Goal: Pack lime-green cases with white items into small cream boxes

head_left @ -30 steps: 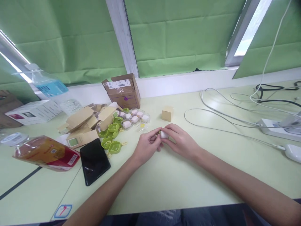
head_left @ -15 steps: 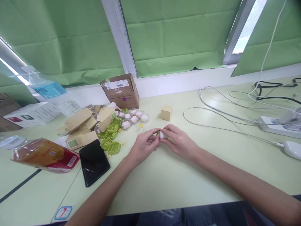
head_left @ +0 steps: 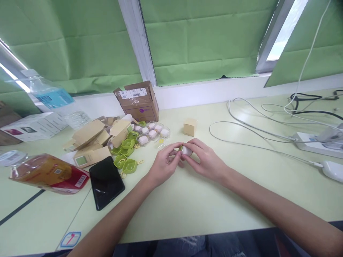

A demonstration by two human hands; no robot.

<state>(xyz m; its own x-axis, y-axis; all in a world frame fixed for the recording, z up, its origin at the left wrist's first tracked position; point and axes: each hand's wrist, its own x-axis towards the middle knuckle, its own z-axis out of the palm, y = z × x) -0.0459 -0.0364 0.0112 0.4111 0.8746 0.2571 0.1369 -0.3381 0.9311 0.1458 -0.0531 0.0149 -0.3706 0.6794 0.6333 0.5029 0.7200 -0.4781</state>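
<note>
Left hand (head_left: 165, 163) and right hand (head_left: 205, 159) close together over pale green worktop (head_left: 203, 207). Right grip narrow, holding small white rounded piece (head_left: 187, 151) between thumb and fingers; left grip narrow on slim olive-green strip (head_left: 180, 147) at piece's left end. Piece lies right of left fingertips, right hand nearer; long axis roughly sideways, partly hidden. Beyond, apart: small tan cardboard box (head_left: 190, 127).

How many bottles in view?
2: one clear with a blue label, back left, right of the white box; one with a red-and-orange label, front left, beside the black device.
</note>
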